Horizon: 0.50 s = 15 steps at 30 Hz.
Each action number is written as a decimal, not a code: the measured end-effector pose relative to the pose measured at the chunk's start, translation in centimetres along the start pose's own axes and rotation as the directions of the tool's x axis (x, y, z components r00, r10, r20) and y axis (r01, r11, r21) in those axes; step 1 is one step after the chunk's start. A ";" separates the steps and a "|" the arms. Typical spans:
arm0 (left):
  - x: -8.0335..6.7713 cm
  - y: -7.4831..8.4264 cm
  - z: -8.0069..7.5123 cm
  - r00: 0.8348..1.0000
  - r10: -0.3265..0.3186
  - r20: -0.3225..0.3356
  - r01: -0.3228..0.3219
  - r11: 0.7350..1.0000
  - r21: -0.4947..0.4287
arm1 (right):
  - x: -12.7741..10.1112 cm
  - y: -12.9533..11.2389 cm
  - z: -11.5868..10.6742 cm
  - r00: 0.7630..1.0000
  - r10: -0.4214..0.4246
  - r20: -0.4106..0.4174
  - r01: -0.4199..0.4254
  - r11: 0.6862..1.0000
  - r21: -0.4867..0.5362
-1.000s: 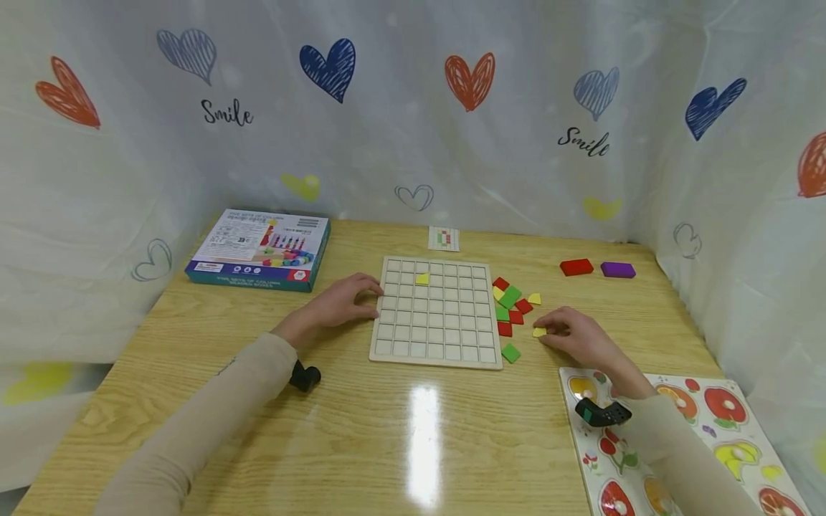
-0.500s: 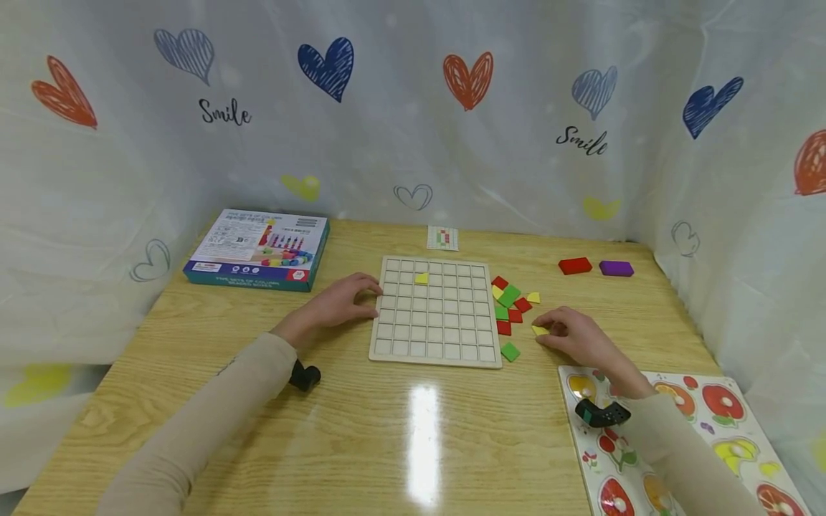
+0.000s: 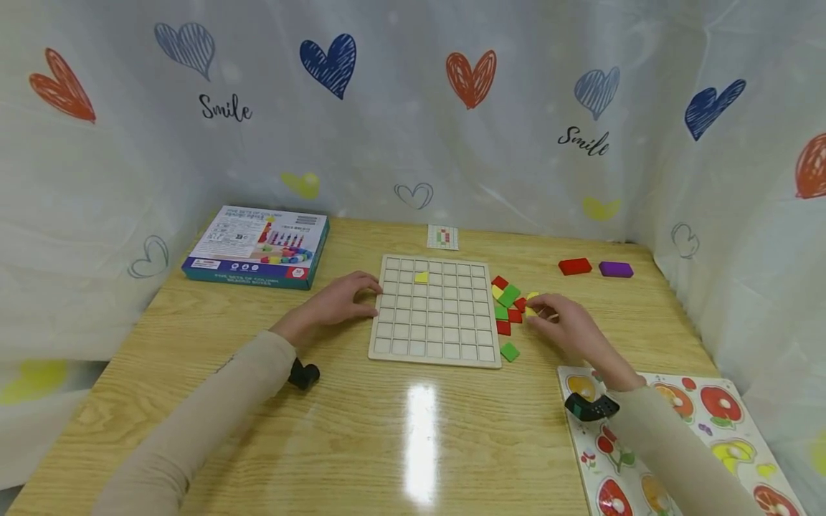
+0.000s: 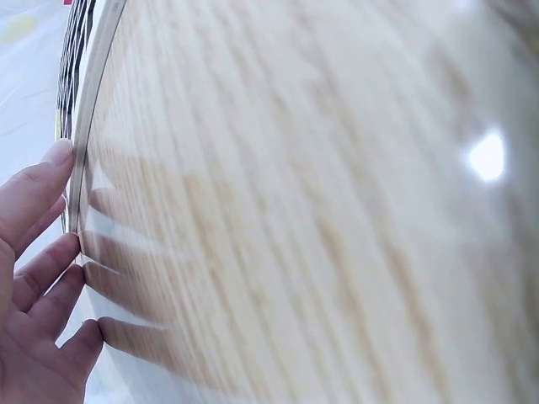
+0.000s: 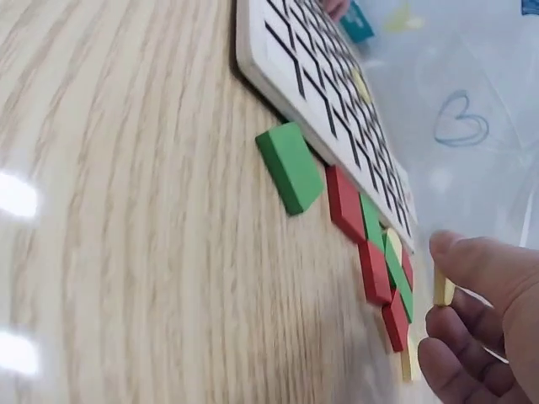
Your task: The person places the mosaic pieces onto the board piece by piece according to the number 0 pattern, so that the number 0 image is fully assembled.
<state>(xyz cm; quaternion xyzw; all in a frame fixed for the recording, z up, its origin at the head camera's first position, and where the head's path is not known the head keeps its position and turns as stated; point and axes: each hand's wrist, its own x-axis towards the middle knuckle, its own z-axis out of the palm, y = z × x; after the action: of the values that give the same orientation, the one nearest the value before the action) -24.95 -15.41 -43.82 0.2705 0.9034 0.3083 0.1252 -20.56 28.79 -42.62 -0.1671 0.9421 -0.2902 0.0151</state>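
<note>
Two hands are in view: the left hand [image 3: 338, 302] and the right hand [image 3: 568, 326]. One grid board [image 3: 434, 337], one box [image 3: 257, 246], one card [image 3: 442, 237] and one fruit puzzle [image 3: 710, 437] lie on the tabletop [image 3: 413, 430]. One red block [image 3: 575, 266], one purple block [image 3: 616, 269] and one yellow tile on the board [image 3: 421, 276] are present; the loose tiles [image 3: 510, 304] overlap and cannot be counted exactly.

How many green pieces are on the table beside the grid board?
3 show: one lone green piece off the board's near right corner, and two in the pile, a larger and a smaller. Others may hide under the right hand.
</note>
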 end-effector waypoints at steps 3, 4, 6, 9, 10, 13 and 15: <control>-0.1 0.1 -0.1 1.000 -0.005 -0.001 0.005 1.000 -0.002 | 1.3 -0.9 0.5 0.998 -0.035 -0.045 0.036 0.999 0.004; -0.1 0.1 -0.1 1.000 -0.006 0.000 0.006 1.000 -0.002 | 1.8 -1.2 0.7 0.997 -0.048 -0.058 0.048 0.999 0.001; -0.2 0.1 -0.1 1.000 -0.006 0.000 0.006 1.000 -0.003 | 2.7 -1.8 1.1 0.995 -0.070 -0.072 0.070 0.998 -0.004; -0.1 0.1 -0.1 1.000 -0.002 0.002 0.002 1.000 -0.003 | 4.0 -2.9 1.9 0.993 -0.091 -0.073 0.092 0.996 0.007; -0.1 0.1 -0.1 1.000 0.000 0.001 0.000 1.000 -0.003 | 4.4 -3.3 2.1 0.993 -0.097 -0.068 0.099 0.995 0.015; -0.1 0.2 -0.1 1.000 0.001 -0.003 -0.001 1.000 -0.002 | 5.9 -4.1 3.0 0.991 -0.125 -0.053 0.126 0.992 0.017; -0.1 0.2 -0.2 1.000 -0.004 -0.006 0.004 1.000 -0.002 | 7.0 -4.6 3.6 0.989 -0.146 -0.031 0.147 0.989 0.008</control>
<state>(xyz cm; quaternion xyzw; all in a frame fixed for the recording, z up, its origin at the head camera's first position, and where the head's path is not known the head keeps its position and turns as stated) -24.88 -15.42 -43.58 0.2674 0.9041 0.3097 0.1232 -25.27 21.00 -42.54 -0.2313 0.9259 -0.2981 -0.0199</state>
